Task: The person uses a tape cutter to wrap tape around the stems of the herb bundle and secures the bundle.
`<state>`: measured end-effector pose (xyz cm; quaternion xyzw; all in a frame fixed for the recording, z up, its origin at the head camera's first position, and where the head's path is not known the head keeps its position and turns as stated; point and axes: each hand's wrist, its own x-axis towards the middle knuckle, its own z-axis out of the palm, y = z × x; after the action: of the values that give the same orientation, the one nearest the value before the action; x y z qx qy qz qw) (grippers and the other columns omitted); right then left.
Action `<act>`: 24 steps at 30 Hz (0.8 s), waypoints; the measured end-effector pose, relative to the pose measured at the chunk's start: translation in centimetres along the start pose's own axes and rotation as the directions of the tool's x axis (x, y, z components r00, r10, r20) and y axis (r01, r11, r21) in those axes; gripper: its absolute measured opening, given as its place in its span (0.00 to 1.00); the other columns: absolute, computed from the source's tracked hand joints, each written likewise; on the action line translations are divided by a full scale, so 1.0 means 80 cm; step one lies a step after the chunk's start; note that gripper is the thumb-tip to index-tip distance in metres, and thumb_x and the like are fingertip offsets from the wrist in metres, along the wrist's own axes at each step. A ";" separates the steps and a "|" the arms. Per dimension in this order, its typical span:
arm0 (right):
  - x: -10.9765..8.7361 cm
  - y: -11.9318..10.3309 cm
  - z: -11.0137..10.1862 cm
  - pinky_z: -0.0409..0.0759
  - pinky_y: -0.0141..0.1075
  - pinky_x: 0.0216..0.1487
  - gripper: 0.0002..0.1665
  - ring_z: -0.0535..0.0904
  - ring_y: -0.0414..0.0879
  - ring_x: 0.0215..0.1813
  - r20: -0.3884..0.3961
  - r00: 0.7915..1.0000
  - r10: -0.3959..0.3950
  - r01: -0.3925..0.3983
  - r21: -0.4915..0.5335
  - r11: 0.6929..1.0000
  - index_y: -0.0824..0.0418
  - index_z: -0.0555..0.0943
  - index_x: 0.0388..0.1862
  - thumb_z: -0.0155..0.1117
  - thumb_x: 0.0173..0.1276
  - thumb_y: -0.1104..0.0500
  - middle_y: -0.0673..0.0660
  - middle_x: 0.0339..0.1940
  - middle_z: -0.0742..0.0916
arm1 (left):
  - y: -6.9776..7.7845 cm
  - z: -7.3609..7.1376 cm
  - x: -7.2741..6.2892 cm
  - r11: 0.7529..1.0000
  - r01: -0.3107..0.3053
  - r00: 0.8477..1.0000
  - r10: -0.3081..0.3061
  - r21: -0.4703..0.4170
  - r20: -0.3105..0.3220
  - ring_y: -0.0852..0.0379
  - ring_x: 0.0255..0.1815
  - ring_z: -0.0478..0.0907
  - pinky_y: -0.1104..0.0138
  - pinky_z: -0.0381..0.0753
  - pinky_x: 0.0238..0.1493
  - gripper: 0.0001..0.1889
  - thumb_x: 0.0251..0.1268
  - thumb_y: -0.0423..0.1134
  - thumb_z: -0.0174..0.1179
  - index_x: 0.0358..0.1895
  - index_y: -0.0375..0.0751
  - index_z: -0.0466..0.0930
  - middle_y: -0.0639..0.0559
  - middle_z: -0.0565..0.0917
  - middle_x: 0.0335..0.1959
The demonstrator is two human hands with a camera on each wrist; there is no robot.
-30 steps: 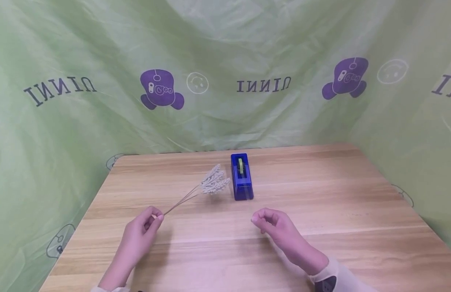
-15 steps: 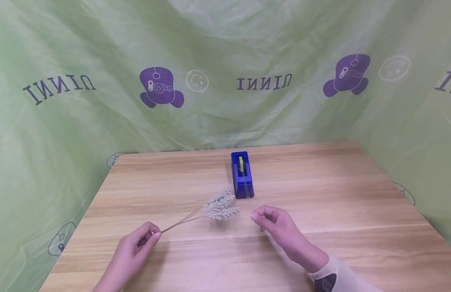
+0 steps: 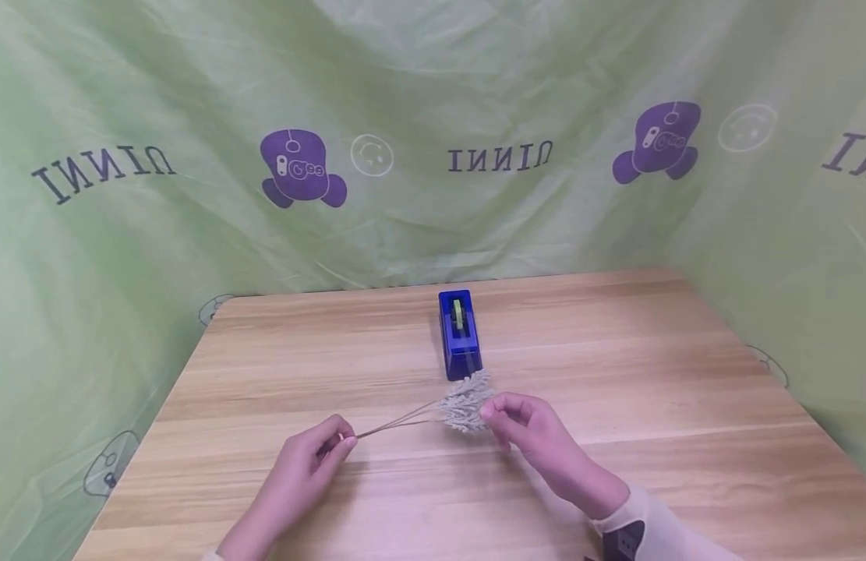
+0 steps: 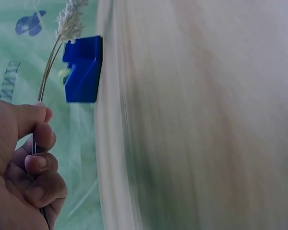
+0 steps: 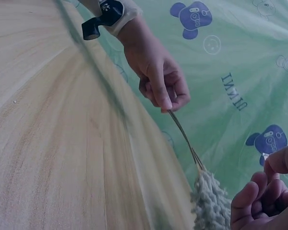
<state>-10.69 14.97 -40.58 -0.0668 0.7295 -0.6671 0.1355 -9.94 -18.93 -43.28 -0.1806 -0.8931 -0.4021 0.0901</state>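
Observation:
My left hand [image 3: 313,460] pinches the thin brown stems [image 3: 397,425] of a small bunch of dried-look flowers between thumb and forefinger. Their pale grey, fluffy heads [image 3: 464,403] point right, just above the table. In the left wrist view, the stem ends run down through the curled fingers. My right hand [image 3: 538,440] is close beside the flower heads, thumb and forefinger together. At its fingertips, the right wrist view shows a small whitish, see-through bit [image 5: 265,156] that looks like clear tape; most of it cannot be made out.
Behind the flower heads stands a blue tape dispenser [image 3: 461,339] with a yellowish-green roll core [image 3: 458,315]. The wood-grain table [image 3: 320,335] is bordered by a green printed curtain [image 3: 418,226] at the back and sides.
My left hand has brought the flowers nearer and to the right, from beside the dispenser to the right fingertips. The right hand has barely moved.

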 end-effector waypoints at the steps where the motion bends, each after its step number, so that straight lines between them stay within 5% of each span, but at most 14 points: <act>1: 0.000 0.000 0.000 0.78 0.32 0.42 0.15 0.76 0.39 0.31 0.003 1.000 0.000 0.000 0.001 1.000 0.70 0.80 0.45 0.63 0.77 0.56 0.45 0.29 0.81 | 0.001 0.003 0.003 1.000 0.002 1.000 -0.002 -0.007 0.010 0.75 0.19 0.59 0.74 0.68 0.21 0.06 0.74 0.37 0.64 0.36 0.50 0.81 0.68 0.69 0.20; 24: -0.001 -0.001 0.000 0.76 0.27 0.31 0.06 0.74 0.36 0.26 0.015 0.999 0.038 -0.039 0.035 0.999 0.60 0.81 0.40 0.64 0.76 0.58 0.45 0.23 0.79 | 0.038 0.076 0.072 0.985 -0.054 0.989 0.075 -0.163 0.129 0.68 0.28 0.71 0.72 0.78 0.33 0.06 0.76 0.38 0.62 0.36 0.44 0.80 0.57 0.79 0.26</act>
<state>-10.64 14.97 -40.52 -0.0552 0.7179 -0.6765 0.1548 -14.13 -11.09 -43.48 -0.2427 -0.8560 -0.4556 0.0280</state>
